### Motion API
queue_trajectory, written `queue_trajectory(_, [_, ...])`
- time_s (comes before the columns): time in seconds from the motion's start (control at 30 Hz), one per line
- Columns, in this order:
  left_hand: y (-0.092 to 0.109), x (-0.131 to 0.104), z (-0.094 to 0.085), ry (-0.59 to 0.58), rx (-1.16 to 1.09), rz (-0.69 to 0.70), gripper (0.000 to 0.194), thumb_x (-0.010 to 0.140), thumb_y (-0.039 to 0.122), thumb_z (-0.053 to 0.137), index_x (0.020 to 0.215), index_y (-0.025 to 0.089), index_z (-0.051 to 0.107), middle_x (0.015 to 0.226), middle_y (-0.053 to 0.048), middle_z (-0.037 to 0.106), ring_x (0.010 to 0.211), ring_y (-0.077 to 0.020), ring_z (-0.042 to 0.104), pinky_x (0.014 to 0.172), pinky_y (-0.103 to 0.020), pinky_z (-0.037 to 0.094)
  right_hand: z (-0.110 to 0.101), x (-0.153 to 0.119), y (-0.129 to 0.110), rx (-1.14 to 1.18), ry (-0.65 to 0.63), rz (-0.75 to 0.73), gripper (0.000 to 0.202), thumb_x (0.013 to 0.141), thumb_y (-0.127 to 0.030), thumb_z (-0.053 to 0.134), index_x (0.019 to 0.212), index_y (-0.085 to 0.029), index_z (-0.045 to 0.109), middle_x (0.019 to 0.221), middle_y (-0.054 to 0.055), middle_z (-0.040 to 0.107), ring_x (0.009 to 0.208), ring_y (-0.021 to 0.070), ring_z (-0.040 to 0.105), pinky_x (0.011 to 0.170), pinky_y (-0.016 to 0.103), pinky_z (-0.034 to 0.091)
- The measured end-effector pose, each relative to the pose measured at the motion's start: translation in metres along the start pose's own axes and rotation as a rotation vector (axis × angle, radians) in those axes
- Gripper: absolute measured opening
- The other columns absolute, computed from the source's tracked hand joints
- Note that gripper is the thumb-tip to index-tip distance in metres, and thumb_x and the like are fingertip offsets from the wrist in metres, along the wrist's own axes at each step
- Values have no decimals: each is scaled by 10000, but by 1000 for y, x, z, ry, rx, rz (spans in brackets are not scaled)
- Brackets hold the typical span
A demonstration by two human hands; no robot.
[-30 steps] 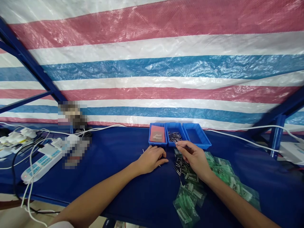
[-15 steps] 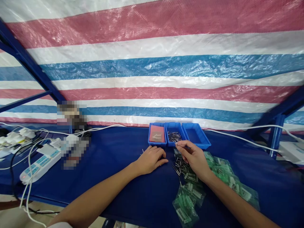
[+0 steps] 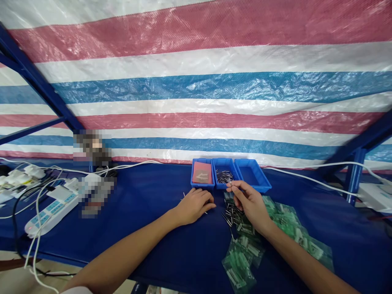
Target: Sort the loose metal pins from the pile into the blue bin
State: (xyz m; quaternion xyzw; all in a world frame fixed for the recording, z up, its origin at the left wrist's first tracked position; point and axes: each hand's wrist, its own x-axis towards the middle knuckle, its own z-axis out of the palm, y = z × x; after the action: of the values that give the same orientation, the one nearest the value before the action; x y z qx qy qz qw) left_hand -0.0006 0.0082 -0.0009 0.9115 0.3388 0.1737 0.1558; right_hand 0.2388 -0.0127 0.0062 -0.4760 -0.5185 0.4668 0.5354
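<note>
My right hand (image 3: 249,202) is pinched at the front of the blue bin of dark metal pins (image 3: 224,176); what its fingertips hold is too small to name. My left hand (image 3: 196,206) rests on the blue table with fingers curled, and a thin pale tip shows beside it; what lies under the palm is hidden. Loose dark pins (image 3: 228,218) are heaped below my right hand. A blue bin (image 3: 193,179) at the left holds a pink item with a small clear bag. The right blue bin (image 3: 252,173) has nothing visible in it.
Green-tinted plastic packets (image 3: 237,265) lie at the near side, and more packets (image 3: 290,224) spread to the right under my right forearm. A white power strip (image 3: 52,212) with cables is at the left. A striped sheet (image 3: 196,90) hangs behind the blue table (image 3: 147,188).
My right fingertips have shifted very slightly. A thin pale tip now shows by my left thumb. Little else has moved.
</note>
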Motion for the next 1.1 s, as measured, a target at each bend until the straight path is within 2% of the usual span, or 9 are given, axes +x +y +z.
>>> queue_trajectory(0.77, [-3,-1,2,-11,30,34,176,1098,376,594,1051,207,605,1003,-13,680,917,-193,600,827,-314,380,0,0,4,-6,-6,-35,412,941,-609,726,1081,-222,720,953,63,714,505,93,485,389,222,383])
queue_trajectory(1.0, [-2,1,-1,-21,-11,8,167,1106,363,577,1047,211,613,1020,-15,692,937,-197,611,855,-321,391,0,2,4,16,15,-83,355,914,-563,786,1017,-238,689,892,48,673,684,186,641,473,262,528])
queue_trajectory(1.1, [-2,0,0,-18,-15,10,159,1109,355,570,1053,212,613,1028,-15,694,943,-197,611,864,-323,395,0,2,4,28,13,-91,350,882,-548,825,966,-247,668,854,31,641,718,211,667,488,278,545])
